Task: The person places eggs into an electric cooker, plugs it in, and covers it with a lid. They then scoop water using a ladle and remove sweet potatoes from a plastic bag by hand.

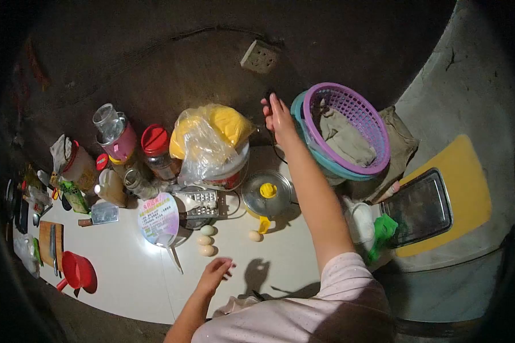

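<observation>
At far left, a wooden cutting board (44,243) is seen on the white table (137,280), a knife (52,251) laid along it. Just beside it, a red dipper (76,267) is set down. Farther along, a cleaver (105,213) is laid flat, and a red-lidded jar (159,163) is stood among other containers at the wall. A printed hand fan (157,217) is placed near a metal grater (200,204); behind the grater, a bucket is topped by a yellow bag (212,131) in clear plastic.

Three eggs (205,240) are lined up in front of the grater. Near them the left hand (214,276) is held over the table, fingers loosely bent and parted. A fourth egg (254,235) is found beside the lidded pot (254,197), which is fitted with a yellow knob (268,190).

Above the pot, on the wall, a socket block (260,56) is mounted. The right hand (278,118) is raised below it, fingers closed on a small dark item (270,93); its exact form cannot be told. A black cord (277,151) is seen under that hand.

At right, a purple basket (377,131) is nested over a teal one, grey cloth (343,137) inside. A green bag (383,233) is left near a yellow board (473,183).
</observation>
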`<state>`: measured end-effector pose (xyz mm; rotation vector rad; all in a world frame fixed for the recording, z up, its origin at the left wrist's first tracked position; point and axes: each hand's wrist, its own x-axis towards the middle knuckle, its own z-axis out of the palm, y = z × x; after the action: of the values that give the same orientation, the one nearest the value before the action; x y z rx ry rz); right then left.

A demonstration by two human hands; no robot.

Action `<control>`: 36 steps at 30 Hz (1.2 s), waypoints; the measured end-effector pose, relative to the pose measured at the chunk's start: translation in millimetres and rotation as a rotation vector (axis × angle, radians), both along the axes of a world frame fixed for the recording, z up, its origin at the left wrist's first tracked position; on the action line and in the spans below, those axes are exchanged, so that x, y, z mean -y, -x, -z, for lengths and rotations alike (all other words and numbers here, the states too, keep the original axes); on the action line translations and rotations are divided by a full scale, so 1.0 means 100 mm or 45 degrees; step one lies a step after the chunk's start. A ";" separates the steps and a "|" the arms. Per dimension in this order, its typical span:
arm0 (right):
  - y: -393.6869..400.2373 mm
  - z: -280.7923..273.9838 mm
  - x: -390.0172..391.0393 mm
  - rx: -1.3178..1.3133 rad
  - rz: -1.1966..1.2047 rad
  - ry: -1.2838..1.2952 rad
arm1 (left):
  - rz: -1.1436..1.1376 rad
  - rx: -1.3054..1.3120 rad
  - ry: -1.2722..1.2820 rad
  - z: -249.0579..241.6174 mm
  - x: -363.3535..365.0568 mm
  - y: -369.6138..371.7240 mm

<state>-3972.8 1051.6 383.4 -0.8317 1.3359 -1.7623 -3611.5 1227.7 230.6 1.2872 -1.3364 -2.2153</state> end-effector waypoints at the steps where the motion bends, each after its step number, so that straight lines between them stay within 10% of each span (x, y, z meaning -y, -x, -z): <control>1: 0.08 0.01 0.17 -0.003 0.002 0.006 | -0.109 -0.004 -0.059 0.08 -0.04 -0.14; 11: 0.27 0.01 0.99 0.231 -0.043 0.205 | -0.469 0.050 -0.279 0.31 -0.12 -0.71; 19: 0.20 0.01 1.12 0.340 0.051 0.260 | -0.192 0.168 0.144 0.42 -0.05 -0.58; 36: -0.26 -0.23 1.34 0.275 0.533 0.098 | -0.064 0.130 0.025 0.46 -0.05 -0.45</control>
<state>-3946.5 917.1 406.4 -0.4010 1.3720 -2.1670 -3567.0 1233.1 184.2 1.4284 -1.3421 -2.1238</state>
